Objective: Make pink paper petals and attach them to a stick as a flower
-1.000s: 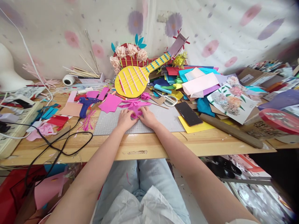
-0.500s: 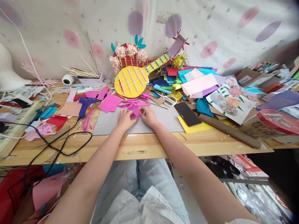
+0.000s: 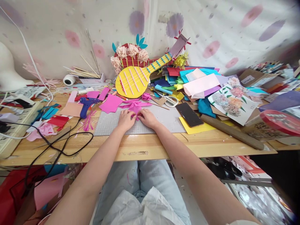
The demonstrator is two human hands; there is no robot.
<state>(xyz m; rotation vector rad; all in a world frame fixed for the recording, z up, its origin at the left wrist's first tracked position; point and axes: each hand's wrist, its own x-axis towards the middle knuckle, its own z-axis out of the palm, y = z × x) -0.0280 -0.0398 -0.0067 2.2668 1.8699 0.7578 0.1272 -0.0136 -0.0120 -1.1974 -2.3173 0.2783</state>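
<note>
Both my hands meet over a magenta paper flower shape (image 3: 135, 107) with pointed petals, lying at the middle of the grey cutting mat (image 3: 164, 120). My left hand (image 3: 127, 120) pinches its near petal from the left, fingers bent and closed. From the right, my right hand (image 3: 147, 118) grips the same petal, thumb close to the other thumb. The exact fold between the fingertips is hidden. Left of the flower lies a magenta paper cutout (image 3: 110, 103) with a zigzag edge. Just behind it sits a small crumpled magenta paper rose (image 3: 146, 96).
A blue glue gun (image 3: 86, 105) with a black cord stands at the left. Behind the mat leans a yellow paper lute (image 3: 132, 82). White-handled scissors (image 3: 172, 101), a phone (image 3: 189, 114), a wooden stick (image 3: 232, 131) and a heap of coloured paper (image 3: 200, 84) lie rightward.
My fingers have shifted slightly on the near petal, which now looks pinched and creased toward me. My right fingers have flattened lower over it. The other things stay in place.
</note>
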